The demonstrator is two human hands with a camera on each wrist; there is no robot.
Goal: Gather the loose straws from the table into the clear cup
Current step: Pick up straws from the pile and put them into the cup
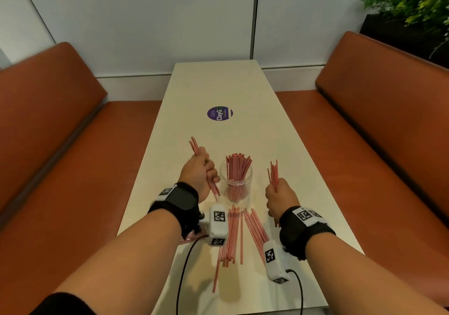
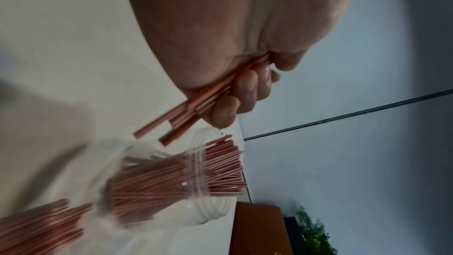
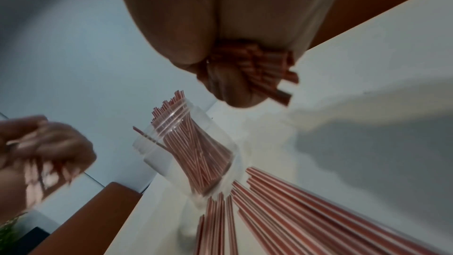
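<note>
- Task looks partly done: clear cup (image 1: pixel 235 183) stands upright mid-table, already packed with a dense sheaf of straws whose tops fan out above the rim.
- Left hand (image 1: pixel 200 172) is clenched round a small bundle of straws (image 1: pixel 197 149), held tilted just left of the cup; lower ends poke out below the fist near the cup wall.
- Left wrist view confirms it: fingers (image 2: pixel 247 92) curl over the bundle, cut ends pointing toward the cup mouth.
- Right hand (image 1: pixel 281 195) grasps a second bundle (image 1: pixel 274 173), near upright, just right of the cup; neither bundle is in the cup yet.
- Still to gather: loose straws (image 1: pixel 237 232) lying on the table (image 1: pixel 218 86) between the forearms, near side of the cup, in two rough fans. One lone straw trails toward the near edge.
- A few more show under the left wrist; count unclear.
- Straws: thin, straight, red-and-white striped, seemingly alike in length. Light and slippery by my guess, apt to splay in a loose grip.
- Cup: transparent, ridged at the neck, free of both hands. Crowded already, so I judge further bundles need angling in.
</note>
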